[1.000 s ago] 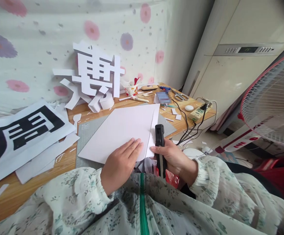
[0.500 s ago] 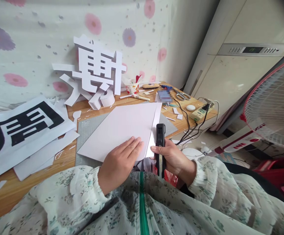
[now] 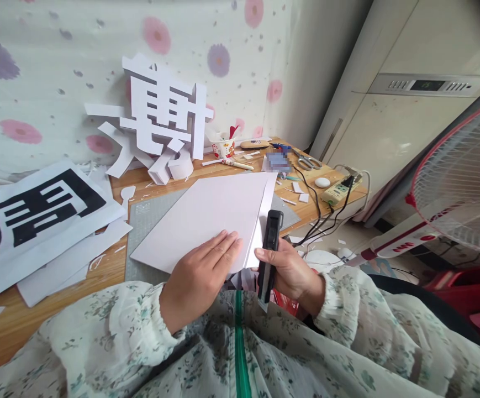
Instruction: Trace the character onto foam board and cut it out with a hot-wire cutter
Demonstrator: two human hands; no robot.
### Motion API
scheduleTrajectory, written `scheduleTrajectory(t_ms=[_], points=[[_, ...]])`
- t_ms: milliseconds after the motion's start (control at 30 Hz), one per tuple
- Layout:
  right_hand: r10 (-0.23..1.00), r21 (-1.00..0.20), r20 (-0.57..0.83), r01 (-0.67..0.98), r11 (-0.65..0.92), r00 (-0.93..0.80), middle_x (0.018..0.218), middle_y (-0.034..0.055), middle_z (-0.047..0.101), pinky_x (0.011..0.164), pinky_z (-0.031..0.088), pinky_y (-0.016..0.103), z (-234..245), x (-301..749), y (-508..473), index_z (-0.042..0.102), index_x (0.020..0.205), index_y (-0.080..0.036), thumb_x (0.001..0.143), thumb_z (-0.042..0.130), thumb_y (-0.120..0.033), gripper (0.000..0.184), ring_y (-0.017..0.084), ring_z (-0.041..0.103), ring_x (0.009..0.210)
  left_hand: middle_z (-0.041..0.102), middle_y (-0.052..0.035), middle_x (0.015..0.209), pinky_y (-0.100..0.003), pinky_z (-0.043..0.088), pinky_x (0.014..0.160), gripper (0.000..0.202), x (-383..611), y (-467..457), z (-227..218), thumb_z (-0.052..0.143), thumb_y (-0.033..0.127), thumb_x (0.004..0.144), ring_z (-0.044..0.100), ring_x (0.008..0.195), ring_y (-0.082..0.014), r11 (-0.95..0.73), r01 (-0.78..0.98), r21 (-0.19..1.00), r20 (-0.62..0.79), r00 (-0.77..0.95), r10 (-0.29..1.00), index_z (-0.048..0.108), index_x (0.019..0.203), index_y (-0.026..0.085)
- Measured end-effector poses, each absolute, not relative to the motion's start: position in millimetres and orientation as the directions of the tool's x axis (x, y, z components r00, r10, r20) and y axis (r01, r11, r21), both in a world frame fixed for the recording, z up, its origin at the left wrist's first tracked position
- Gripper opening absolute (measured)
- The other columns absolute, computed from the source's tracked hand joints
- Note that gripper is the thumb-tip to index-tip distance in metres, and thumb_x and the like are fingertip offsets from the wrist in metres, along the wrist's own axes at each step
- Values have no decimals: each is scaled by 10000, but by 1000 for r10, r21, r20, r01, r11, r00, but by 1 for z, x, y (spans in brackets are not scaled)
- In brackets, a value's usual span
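Observation:
A white foam or card board (image 3: 206,210) lies on a grey cutting mat (image 3: 140,226), its near edge reaching over the table edge. My left hand (image 3: 202,265) rests flat on the board near its lower right side, fingers stretched out. In my right hand (image 3: 291,265) is a black utility knife (image 3: 270,249), gripped with the blade end pointing down toward my jacket. The right thumb touches a narrow white strip (image 3: 260,226) along the board's right side. Whether the strip is joined to the board I cannot tell.
A white three-dimensional character (image 3: 161,116) leans against the flowered wall covering. Printed sheets (image 3: 49,210) lie at left. Behind the board are a paper cup (image 3: 223,146), scissors (image 3: 308,160) and a power strip (image 3: 339,189) with cables. A fan (image 3: 463,182) stands at right.
The knife has tilted, its lower end swinging left and its blade tip now showing. The right wrist has shifted slightly left. The left hand stays on the board.

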State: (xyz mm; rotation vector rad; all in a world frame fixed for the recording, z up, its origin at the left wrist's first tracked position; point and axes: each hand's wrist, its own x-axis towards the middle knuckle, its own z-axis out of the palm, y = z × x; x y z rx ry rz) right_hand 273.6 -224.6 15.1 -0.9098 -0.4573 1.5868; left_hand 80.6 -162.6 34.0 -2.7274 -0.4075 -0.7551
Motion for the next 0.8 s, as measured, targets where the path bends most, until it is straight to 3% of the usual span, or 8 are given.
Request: scheduleTrajectory(t_ms=[333, 500, 633, 700, 800], points=[[953, -812, -299, -537, -230, 43, 710, -26, 628, 555, 517, 238, 17, 279, -220, 652, 887, -153, 570, 913, -331, 448, 90, 564, 547, 648, -164, 1330, -428, 572, 1013, 359, 79, -155, 25, 390, 48, 1000, 626, 1233, -295, -917, 323, -236, 516, 841, 164, 597, 1293, 44], [942, -894, -336, -321, -312, 20, 616, -35, 600, 459, 502, 204, 22, 305, -202, 624, 803, -142, 541, 859, -300, 386, 82, 554, 468, 582, -173, 1414, -452, 542, 1044, 409, 92, -160, 18, 428, 72, 966, 568, 1300, -323, -910, 364, -199, 395, 879, 265, 569, 1351, 64], [915, -912, -403, -76, -403, -18, 553, -30, 595, 433, 508, 230, 21, 337, -176, 600, 751, -161, 535, 752, -267, 284, 111, 568, 434, 491, -154, 1508, -502, 468, 1105, 633, 103, -161, 29, 740, 370, 846, 462, 1388, -366, -940, 339, -34, 189, 926, 327, 534, 1403, 150], [915, -915, -404, 0, -404, 0, 517, -31, 582, 430, 508, 252, 20, 349, -159, 586, 693, -170, 516, 732, -237, 239, 121, 555, 421, 456, -156, 1535, -538, 451, 1095, 767, 109, -152, 35, 785, 512, 788, 424, 1410, -388, -952, 307, 14, 84, 948, 307, 515, 1421, 174], [927, -915, -368, 147, -375, 76, 480, -26, 574, 437, 480, 263, 20, 360, -129, 583, 629, -182, 516, 719, -175, 177, 138, 546, 427, 433, -172, 1547, -524, 439, 1082, 813, 122, -124, 37, 755, 589, 794, 405, 1422, -388, -967, 254, 28, -19, 967, 254, 488, 1447, 184]])
